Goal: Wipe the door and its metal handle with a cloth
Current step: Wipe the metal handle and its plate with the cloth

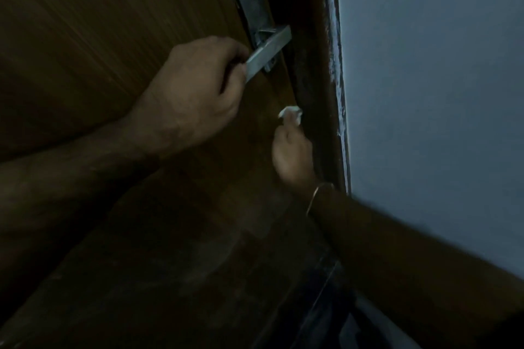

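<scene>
A dark brown wooden door (113, 22) fills the left of the view. Its metal handle (268, 49), a flat lever on a tall backplate, sits near the door's right edge. My left hand (195, 91) is closed around the free end of the lever. Below and to the right, my right hand (293, 150) holds a small white cloth (289, 112) bunched at its fingertips, pressed against the door's edge beside the frame. A thin bangle circles my right wrist.
The dark door frame (317, 79) runs down beside the handle, with chipped paint along its outer side. A pale grey-blue wall (431, 79) takes up the right of the view. The lower part of the scene is dim.
</scene>
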Available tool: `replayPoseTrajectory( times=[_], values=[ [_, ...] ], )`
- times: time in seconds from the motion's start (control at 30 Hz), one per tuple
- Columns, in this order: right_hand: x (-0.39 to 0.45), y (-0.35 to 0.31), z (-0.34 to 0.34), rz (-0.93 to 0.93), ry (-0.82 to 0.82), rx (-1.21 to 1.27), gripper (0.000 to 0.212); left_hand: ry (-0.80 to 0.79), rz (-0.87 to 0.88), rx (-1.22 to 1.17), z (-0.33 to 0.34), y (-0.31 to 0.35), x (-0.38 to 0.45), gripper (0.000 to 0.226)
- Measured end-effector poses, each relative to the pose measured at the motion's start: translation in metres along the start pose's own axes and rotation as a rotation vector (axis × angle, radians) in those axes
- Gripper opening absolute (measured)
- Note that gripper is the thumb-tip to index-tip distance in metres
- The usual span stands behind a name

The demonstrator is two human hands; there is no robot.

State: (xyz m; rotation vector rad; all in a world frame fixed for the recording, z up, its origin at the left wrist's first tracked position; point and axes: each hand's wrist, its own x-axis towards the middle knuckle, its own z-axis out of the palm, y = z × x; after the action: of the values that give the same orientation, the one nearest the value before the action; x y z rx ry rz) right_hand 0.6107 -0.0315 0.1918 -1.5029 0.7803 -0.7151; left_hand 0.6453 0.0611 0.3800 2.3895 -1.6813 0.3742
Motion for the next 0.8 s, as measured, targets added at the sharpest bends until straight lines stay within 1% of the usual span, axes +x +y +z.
replayPoseTrajectory(
  times=[0.07, 0.1, 0.17, 0.2, 0.23, 0.3, 0.33, 0.37, 0.4, 0.43, 0.47, 0.5, 0.53, 0.57, 0.6, 0.63, 0.67, 0.7, 0.73, 0.77, 0.8],
  values=[
    [0.011, -0.013, -0.001, 0.087, -0.018, 0.002, 0.052, 0.0, -0.001, -0.017, 0.004, 0.0, -0.005, 0.036],
    [0.002, -0.019, 0.002, 0.032, -0.03, -0.022, 0.054, 0.009, -0.019, -0.03, 0.004, 0.001, -0.005, 0.037],
    [-0.024, -0.032, 0.01, -0.208, -0.033, -0.057, 0.053, 0.011, -0.098, -0.086, 0.003, 0.001, -0.005, 0.038],
    [-0.027, -0.038, 0.012, -0.336, 0.003, -0.057, 0.049, 0.016, -0.13, -0.115, 0.003, -0.001, -0.005, 0.038],
    [-0.02, -0.043, 0.009, -0.413, 0.068, -0.033, 0.045, 0.021, -0.151, -0.135, 0.002, -0.001, -0.003, 0.037],
    [-0.003, -0.056, 0.004, -0.355, 0.223, 0.026, 0.034, 0.028, -0.176, -0.154, 0.003, -0.001, -0.001, 0.036],
    [-0.003, -0.064, 0.005, -0.359, 0.251, 0.009, 0.028, 0.03, -0.189, -0.161, 0.003, -0.001, 0.0, 0.035],
    [-0.01, -0.068, 0.008, -0.423, 0.209, -0.028, 0.022, 0.029, -0.201, -0.171, 0.003, -0.001, 0.0, 0.035],
    [-0.022, -0.068, 0.015, -0.503, 0.123, -0.054, 0.016, 0.029, -0.217, -0.187, 0.003, -0.001, -0.001, 0.034],
    [-0.033, -0.062, 0.02, -0.544, 0.029, -0.066, 0.011, 0.033, -0.24, -0.21, 0.002, -0.001, -0.002, 0.033],
    [-0.038, -0.058, 0.017, -0.526, -0.018, -0.057, 0.011, 0.037, -0.272, -0.239, 0.001, -0.001, -0.002, 0.031],
    [-0.034, -0.058, 0.006, -0.423, 0.004, -0.018, 0.014, 0.039, -0.312, -0.273, 0.001, -0.001, -0.002, 0.03],
    [-0.025, -0.061, -0.008, -0.309, 0.08, 0.071, 0.019, 0.042, -0.361, -0.308, -0.001, -0.002, -0.002, 0.03],
    [-0.013, -0.067, -0.026, -0.252, 0.173, 0.201, 0.024, 0.045, -0.412, -0.345, -0.003, -0.003, -0.002, 0.03],
    [0.0, -0.077, -0.044, -0.275, 0.275, 0.288, 0.029, 0.048, -0.455, -0.381, -0.005, -0.004, -0.003, 0.03],
    [0.01, -0.09, -0.058, -0.353, 0.346, 0.275, 0.033, 0.052, -0.481, -0.411, -0.005, -0.005, -0.004, 0.03],
    [0.018, -0.101, -0.067, -0.455, 0.363, 0.196, 0.035, 0.057, -0.494, -0.437, -0.005, -0.006, -0.005, 0.03],
    [0.023, -0.112, -0.071, -0.545, 0.326, 0.074, 0.034, 0.065, -0.504, -0.458, -0.005, -0.006, -0.007, 0.029],
    [0.027, -0.117, -0.069, -0.593, 0.257, -0.045, 0.032, 0.072, -0.517, -0.475, -0.005, -0.006, -0.009, 0.029],
    [0.028, -0.12, -0.068, -0.592, 0.175, -0.118, 0.029, 0.075, -0.53, -0.492, -0.005, -0.004, -0.01, 0.029],
    [0.027, -0.122, -0.066, -0.577, 0.129, -0.163, 0.027, 0.074, -0.539, -0.507, -0.004, -0.003, -0.011, 0.029]
  ],
)
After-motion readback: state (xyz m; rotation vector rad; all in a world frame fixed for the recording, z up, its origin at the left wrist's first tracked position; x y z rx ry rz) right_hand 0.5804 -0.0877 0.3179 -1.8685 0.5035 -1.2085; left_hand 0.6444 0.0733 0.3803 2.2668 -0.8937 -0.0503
